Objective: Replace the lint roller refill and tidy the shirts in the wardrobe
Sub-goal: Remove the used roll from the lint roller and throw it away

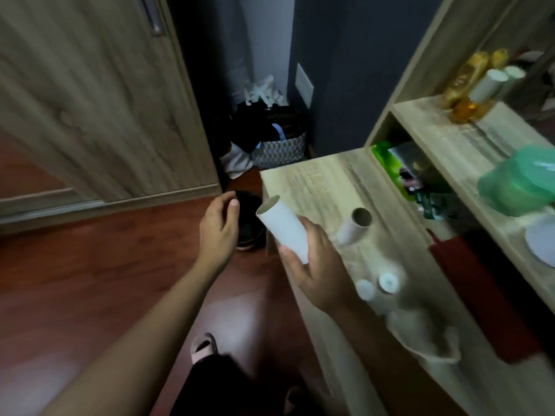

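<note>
The refill swap was judged under way: a white tube (283, 228) was clamped in the right grip (312, 265), the left grip (219, 226) was kept apart, empty; discarding seemed called for next.

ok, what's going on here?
A person stands at a wooden desk. Their right hand grips a white tube, tilted, at the desk's near edge. The left hand holds nothing, its fingers loosely curled, in front of a dark round object on the floor. A second tube lies on the desk. The blurred white items nearer the camera can't be identified.
</note>
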The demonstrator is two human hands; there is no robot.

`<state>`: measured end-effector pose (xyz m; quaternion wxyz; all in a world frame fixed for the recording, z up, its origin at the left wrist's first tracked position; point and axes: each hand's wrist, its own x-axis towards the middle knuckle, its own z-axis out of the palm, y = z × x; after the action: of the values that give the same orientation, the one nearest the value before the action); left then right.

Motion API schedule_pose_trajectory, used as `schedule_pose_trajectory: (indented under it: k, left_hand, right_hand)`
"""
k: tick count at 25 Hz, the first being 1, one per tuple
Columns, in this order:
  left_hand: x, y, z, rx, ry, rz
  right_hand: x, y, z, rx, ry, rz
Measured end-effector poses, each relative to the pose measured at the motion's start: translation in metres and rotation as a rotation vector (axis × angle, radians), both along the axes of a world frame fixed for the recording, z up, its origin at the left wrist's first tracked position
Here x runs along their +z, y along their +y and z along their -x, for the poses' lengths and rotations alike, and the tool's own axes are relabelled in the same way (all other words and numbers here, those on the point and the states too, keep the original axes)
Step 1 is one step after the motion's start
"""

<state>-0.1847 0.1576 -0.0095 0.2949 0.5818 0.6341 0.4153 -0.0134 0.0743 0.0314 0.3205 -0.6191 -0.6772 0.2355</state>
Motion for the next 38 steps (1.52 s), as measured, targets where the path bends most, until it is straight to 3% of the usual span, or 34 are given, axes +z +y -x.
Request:
schedule_pose_trajectory:
  k: [6, 10, 14, 18, 22, 24, 30, 34, 38]
  left_hand:
    - [-0.085, 0.130, 0.113, -0.067, 0.143, 0.143]
    - [-0.206, 0.202, 0.151, -0.104, 0.217, 0.371]
    - [-0.338, 0.250, 0.161, -0.133, 0.256, 0.513]
    - [-0.462, 0.299, 0.149, -0.070, 0.269, 0.503]
    - [-0.535, 0.320, 0.132, 0.082, 0.251, 0.533]
    - [-0.553, 0.320, 0.129, 0.136, 0.278, 0.544]
    - [-0.564, 0.321, 0.131, 0.157, 0.345, 0.512]
    - [-0.554, 0.325, 0.140, 0.061, 0.276, 0.583]
    - [-0.475, 0.318, 0.152, 0.035, 0.277, 0.523]
  right_hand:
    - [-0.116, 0.091, 0.109, -0.075, -0.060, 0.226]
    - [-0.249, 0.130, 0.133, -0.196, -0.011, 0.533]
    - [-0.369, 0.162, 0.141, -0.206, 0.112, 0.698]
    - [-0.486, 0.230, 0.149, -0.225, 0.159, 0.638]
    - [-0.553, 0.286, 0.156, -0.154, -0.048, 0.476]
    - [-0.576, 0.311, 0.158, -0.165, -0.161, 0.470]
    - [-0.606, 0.346, 0.172, -0.130, -0.283, 0.719]
    - [-0.570, 0.348, 0.170, -0.106, -0.343, 0.690]
    - [-0.495, 0.336, 0.173, -0.104, -0.340, 0.656]
